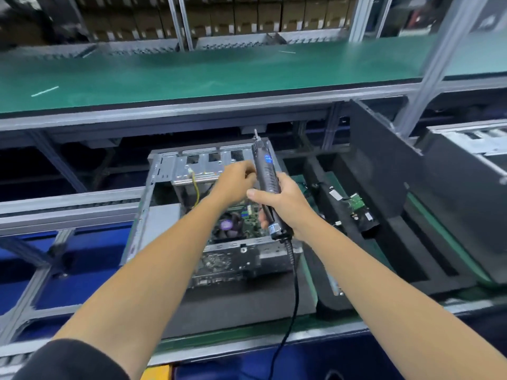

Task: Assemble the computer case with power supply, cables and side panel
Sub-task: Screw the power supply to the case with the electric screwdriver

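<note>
Screwdriver (267, 185), electric and dark, stood nearly upright in my right hand (285, 207), fingers and thumb wrapped round its lower barrel, bit pointing up and away, its black cord (295, 292) trailing down toward me. My left hand (236, 182) reached over the open computer case (153, 193), fingers curled inward near the tool's barrel; I could not tell whether that grip pinched anything. The case lay on its side on a dark foam pad (233, 305) on the tabletop, fan (226, 224) and motherboard showing inside, a yellow cable (195, 187) hanging by the drive bay. To the right, a dark side panel (384, 165) leaned upright beside another foam tray (411, 259).
</note>
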